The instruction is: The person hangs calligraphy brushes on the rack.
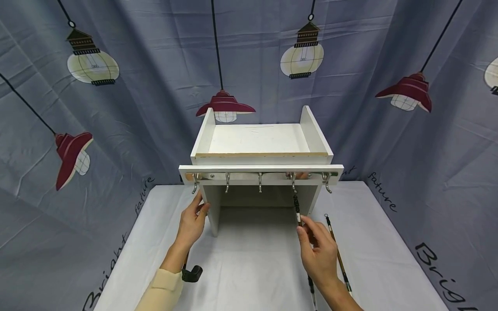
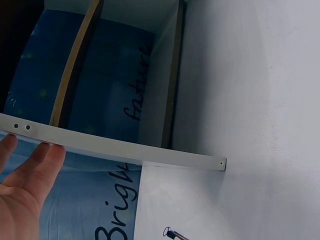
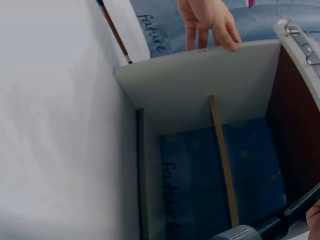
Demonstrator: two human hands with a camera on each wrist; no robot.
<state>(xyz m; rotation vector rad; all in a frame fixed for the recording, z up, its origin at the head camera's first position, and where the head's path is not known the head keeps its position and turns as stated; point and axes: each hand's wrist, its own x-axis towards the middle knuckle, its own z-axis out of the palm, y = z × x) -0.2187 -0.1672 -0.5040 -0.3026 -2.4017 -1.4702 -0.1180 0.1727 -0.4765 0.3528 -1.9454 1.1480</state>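
Calligraphy brush (image 1: pixel 297 211) sits pinched between the right hand's (image 1: pixel 320 252) thumb and fingers, its top at the fourth hook (image 1: pixel 293 183) from the white rack's (image 1: pixel 260 169) left end; whether it is caught, I cannot tell. Left hand (image 1: pixel 193 222), fingers nearly straight, rests against the rack's left front edge. Second brush (image 1: pixel 342 268) lies towards the desk's (image 1: pixel 389 268) right edge.

This looks like a makeshift booth; what kind of building it stands in cannot be told. A blue-grey curtain (image 1: pixel 256 52) hangs in folds across the top of the head view and down both sides. It is printed with red lamps (image 1: pixel 225 103) and pale lanterns (image 1: pixel 301 60), and dark lettering (image 1: pixel 383 192), "Bright" and "fature", runs along its lower parts at left and right. A white table (image 1: pixel 253 259) fills the bottom middle, and a white shelf (image 1: pixel 258 138) with metal hooks (image 1: pixel 260 183), a household sort of piece, stands on it at centre.
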